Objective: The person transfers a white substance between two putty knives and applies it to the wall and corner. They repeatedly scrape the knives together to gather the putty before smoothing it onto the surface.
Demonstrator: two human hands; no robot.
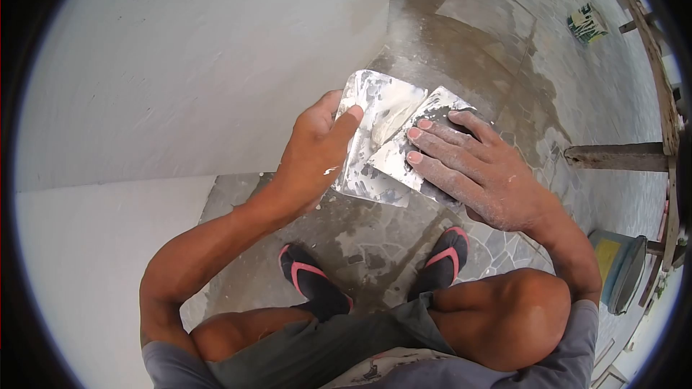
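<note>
My left hand (317, 145) grips the left edge of a putty-smeared flat plate (375, 186), thumb on top and fingers tucked out of sight behind it. My right hand (479, 173) is closed on a flat putty scraper (398, 161), its long fingers lying across the top face and its thumb hidden. White dust coats these fingers. The scraper's edge rests against the plate's face, beside a ridge of white putty (396, 117). Both tools are tilted toward each other above the floor, between my knees and the wall.
A smooth pale wall (202, 65) stands close on the left. The stone-patterned floor (375, 252) has wet, stained patches. To the right are a lidded bucket (616, 270), a wooden frame with a crossbar (620, 157) and, farther off, a paint-smeared can (587, 24).
</note>
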